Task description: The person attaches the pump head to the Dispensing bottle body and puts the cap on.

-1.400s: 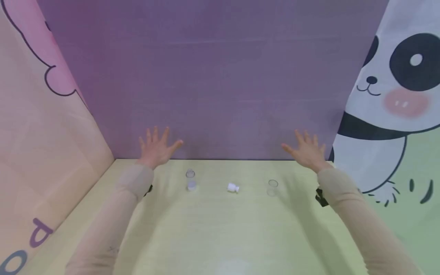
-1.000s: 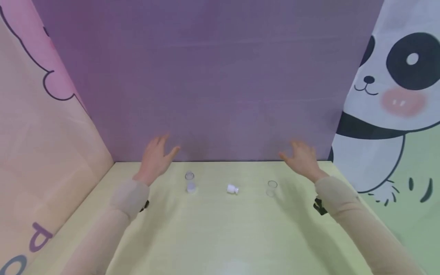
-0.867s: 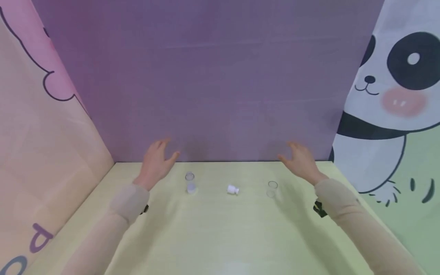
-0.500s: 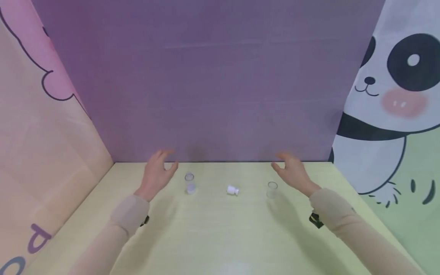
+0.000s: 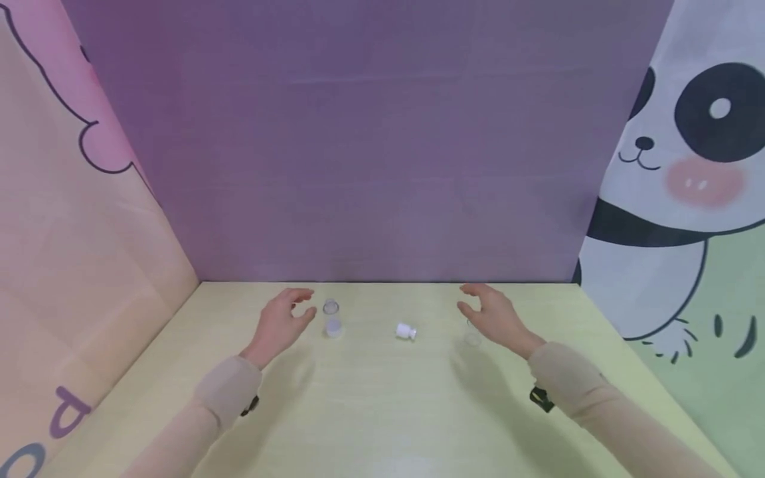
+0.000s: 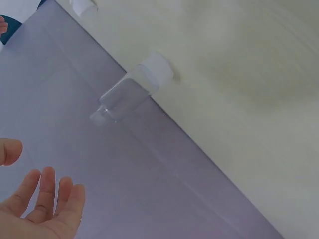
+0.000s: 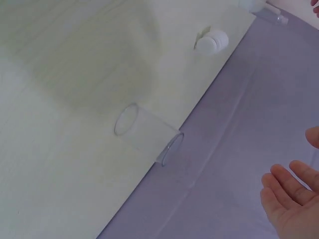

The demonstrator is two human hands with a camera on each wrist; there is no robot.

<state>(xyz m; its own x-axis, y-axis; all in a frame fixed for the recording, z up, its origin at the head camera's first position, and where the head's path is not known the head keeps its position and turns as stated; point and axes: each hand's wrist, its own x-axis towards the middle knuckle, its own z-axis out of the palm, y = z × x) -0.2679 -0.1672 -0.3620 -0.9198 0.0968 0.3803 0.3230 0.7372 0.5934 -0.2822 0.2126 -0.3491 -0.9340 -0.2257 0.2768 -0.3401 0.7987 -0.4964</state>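
Note:
My left hand (image 5: 279,325) hovers left of a clear bottle (image 5: 331,318), which stands upright with a narrow top and a white lower part. In the left wrist view, the hand's fingers bend loosely round nothing, well apart from the bottle (image 6: 128,93). My right hand (image 5: 493,313) is raised over a clear cup (image 5: 473,340) and hides part of its rim in the head view. The right wrist view shows the whole cup (image 7: 148,133) upright, with the relaxed fingers apart from it. Between the two lies a small white bottle (image 5: 405,331), touched by neither hand.
The pale table (image 5: 382,398) ends at a purple backdrop (image 5: 382,166). Printed cloth walls stand on both sides, with a panda (image 5: 711,172) on the right one. A dark device (image 5: 542,399) sits at the right wrist.
Both hands have come down from in front of the backdrop to above the table, moving slightly inward. Their spread fingers have bent into loose curves. Bottles and cup stay in place.

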